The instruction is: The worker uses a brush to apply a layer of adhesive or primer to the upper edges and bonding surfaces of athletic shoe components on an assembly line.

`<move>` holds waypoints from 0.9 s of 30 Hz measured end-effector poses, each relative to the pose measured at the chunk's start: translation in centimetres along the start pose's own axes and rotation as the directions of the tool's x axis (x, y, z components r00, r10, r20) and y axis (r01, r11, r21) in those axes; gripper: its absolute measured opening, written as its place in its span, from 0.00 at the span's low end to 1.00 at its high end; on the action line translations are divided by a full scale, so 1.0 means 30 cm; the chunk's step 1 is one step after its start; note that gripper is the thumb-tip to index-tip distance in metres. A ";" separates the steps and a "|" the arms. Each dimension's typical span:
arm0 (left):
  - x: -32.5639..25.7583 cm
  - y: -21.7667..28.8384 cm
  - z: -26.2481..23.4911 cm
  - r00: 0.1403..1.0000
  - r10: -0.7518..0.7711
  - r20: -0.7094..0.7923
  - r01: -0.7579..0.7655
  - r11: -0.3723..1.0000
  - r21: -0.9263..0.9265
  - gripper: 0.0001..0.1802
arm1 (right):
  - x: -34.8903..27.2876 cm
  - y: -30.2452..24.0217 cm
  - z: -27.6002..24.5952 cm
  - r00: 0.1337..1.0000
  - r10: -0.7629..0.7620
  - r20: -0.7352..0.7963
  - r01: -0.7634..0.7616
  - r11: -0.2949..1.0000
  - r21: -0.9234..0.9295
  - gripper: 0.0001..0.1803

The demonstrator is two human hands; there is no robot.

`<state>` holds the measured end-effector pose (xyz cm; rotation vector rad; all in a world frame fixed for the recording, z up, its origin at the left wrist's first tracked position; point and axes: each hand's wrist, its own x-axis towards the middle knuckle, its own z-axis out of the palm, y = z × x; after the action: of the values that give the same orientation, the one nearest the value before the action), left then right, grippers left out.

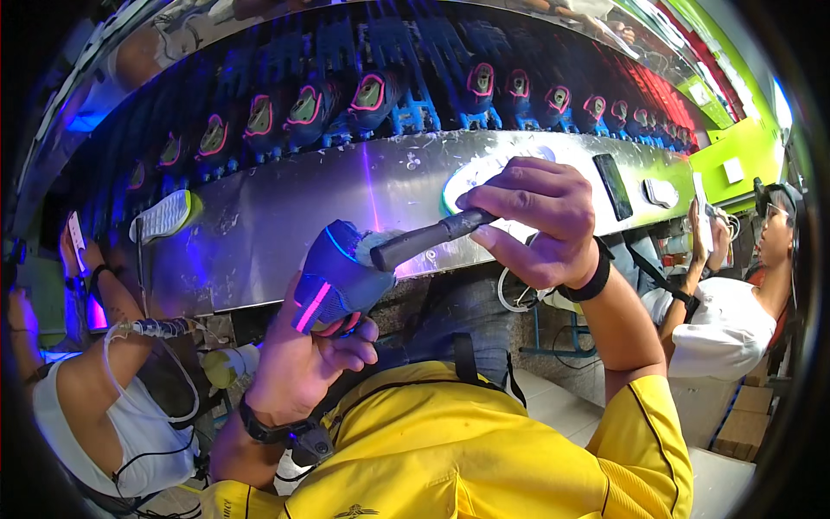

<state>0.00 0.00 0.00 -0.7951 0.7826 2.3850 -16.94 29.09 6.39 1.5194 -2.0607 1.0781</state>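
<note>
My left hand (pixel 298 368) is closed around a dark blue shoe upper (pixel 333 277) with a pink stripe and bright blue edging, held up in front of my body. Between my right thumb and fingers is a thick dark cylindrical tool (pixel 424 242), gripped by its far end. Its near end meets or overlaps the shoe, where a pale, fuzzy patch shows; whether this is bristles or part of the shoe I cannot tell. Just beyond my right hand (pixel 549 212), partly covered by it, a brightly lit white shoe sole (pixel 467 177) lies on the metal bench.
The metal bench (pixel 259 225) runs across the view. Behind it, blue racks (pixel 415 117) carry a row of dark shoes with pink collars. A pale sole (pixel 164 216) lies at left, a phone (pixel 612 186) at right. Co-workers in white sit on both sides, close to my elbows.
</note>
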 end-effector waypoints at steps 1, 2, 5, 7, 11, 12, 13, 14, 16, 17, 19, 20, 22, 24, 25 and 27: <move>-0.004 0.000 0.007 1.000 -0.013 0.005 0.013 1.000 -0.029 0.31 | 0.000 -0.001 0.003 1.000 -0.001 -0.004 0.001 1.000 0.002 0.17; -0.009 0.000 0.014 1.000 -0.026 0.012 0.027 0.998 -0.057 0.30 | 0.000 -0.001 0.006 1.000 -0.002 -0.008 0.002 1.000 0.003 0.17; -0.023 -0.017 0.031 1.000 0.003 0.019 -0.003 1.000 -0.025 0.27 | -0.009 -0.007 0.020 1.000 0.010 -0.023 -0.010 1.000 0.007 0.17; -0.036 -0.018 0.036 0.998 -0.002 0.058 0.006 0.997 -0.079 0.25 | -0.013 -0.007 0.029 0.999 0.030 -0.033 -0.029 0.998 0.047 0.16; -0.052 -0.024 0.045 0.994 -0.045 0.099 0.060 0.985 -0.159 0.23 | -0.027 -0.008 0.060 0.996 0.063 -0.070 -0.054 0.991 0.122 0.15; -0.055 -0.024 0.047 0.993 -0.060 0.097 0.075 0.984 -0.164 0.23 | -0.035 -0.010 0.065 0.995 0.084 -0.056 -0.077 0.989 0.130 0.16; -0.059 -0.024 0.050 0.993 -0.075 0.095 0.090 0.981 -0.169 0.23 | -0.044 -0.013 0.069 0.994 0.106 -0.042 -0.099 0.986 0.138 0.17; -0.061 -0.025 0.051 0.992 -0.090 0.093 0.105 0.979 -0.174 0.23 | -0.053 -0.017 0.073 0.992 0.126 -0.028 -0.121 0.982 0.146 0.17; -0.061 -0.029 0.046 0.990 -0.087 0.111 0.108 0.974 -0.198 0.23 | -0.069 -0.026 0.088 0.982 0.186 -0.018 -0.180 0.967 0.180 0.18; -0.062 -0.031 0.043 0.989 -0.085 0.120 0.109 0.971 -0.211 0.23 | -0.078 -0.030 0.095 0.976 0.216 -0.012 -0.209 0.958 0.197 0.18; -0.065 -0.032 0.046 0.987 -0.085 0.137 0.115 0.968 -0.225 0.23 | -0.097 -0.028 0.110 0.975 0.223 -0.017 -0.214 0.954 0.212 0.18; -0.066 -0.033 0.046 0.986 -0.086 0.145 0.118 0.966 -0.232 0.23 | -0.106 -0.027 0.116 0.975 0.222 -0.016 -0.214 0.954 0.209 0.17; -0.069 -0.033 0.034 0.985 -0.073 0.155 0.107 0.969 -0.223 0.23 | -0.119 -0.027 0.128 0.971 0.238 -0.001 -0.232 0.950 0.211 0.17; -0.072 -0.034 0.025 0.987 -0.072 0.146 0.106 0.963 -0.246 0.25 | -0.133 -0.032 0.136 0.963 0.270 0.028 -0.269 0.940 0.211 0.17; -0.073 -0.034 0.024 0.988 -0.077 0.132 0.111 0.956 -0.273 0.27 | -0.142 -0.036 0.140 0.953 0.301 0.038 -0.302 0.928 0.219 0.16; -0.073 -0.034 0.015 0.989 -0.074 0.126 0.107 0.952 -0.286 0.30 | -0.164 -0.045 0.152 0.931 0.362 0.054 -0.364 0.902 0.230 0.16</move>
<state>2.01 0.41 1.37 -0.7815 0.3426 2.4688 -13.26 28.67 0.62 1.2650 -2.3543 1.5040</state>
